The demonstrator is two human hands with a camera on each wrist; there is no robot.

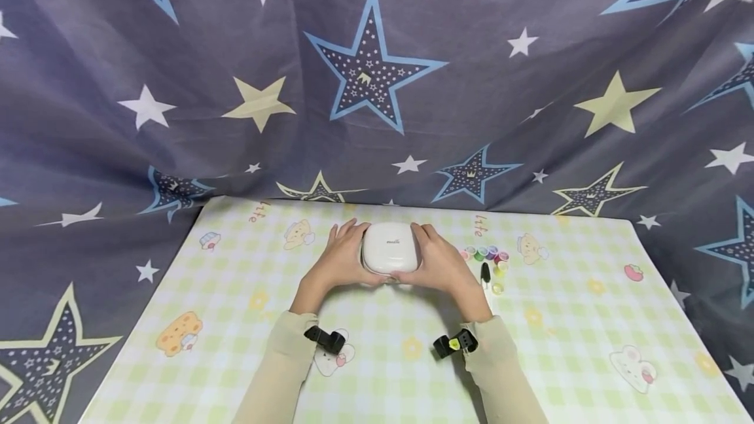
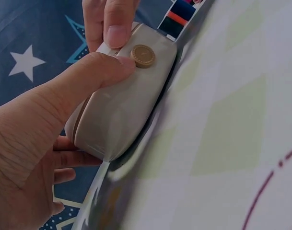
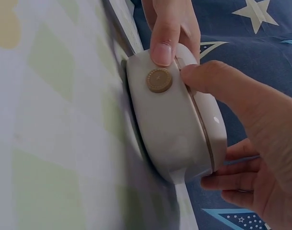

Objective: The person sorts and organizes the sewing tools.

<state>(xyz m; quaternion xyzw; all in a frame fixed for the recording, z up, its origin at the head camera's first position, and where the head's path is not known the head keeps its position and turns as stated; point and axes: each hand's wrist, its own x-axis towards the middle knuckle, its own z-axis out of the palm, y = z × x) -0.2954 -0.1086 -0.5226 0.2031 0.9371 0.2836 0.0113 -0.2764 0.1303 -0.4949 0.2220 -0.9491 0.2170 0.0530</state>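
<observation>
A white rounded case (image 1: 391,248) with small dark lettering on its lid sits on the table between both hands. My left hand (image 1: 343,257) grips its left side, thumb along the front and the other fingers round the far side. On the right side my right hand (image 1: 437,257) holds it the same way. Both thumbs meet at the front near the lid seam, just by a round gold-brown knob (image 3: 159,80). In the left wrist view the left thumb (image 2: 102,69) touches the edge of that knob. The lid lies down on the base, with a thin seam showing.
Right of the case stand several small coloured thread spools (image 1: 482,254), and a small black-handled item (image 1: 485,273) lies beside them. A green-checked tablecloth (image 1: 377,371) with cartoon prints covers the table. Behind it hangs a dark star-patterned curtain (image 1: 471,103).
</observation>
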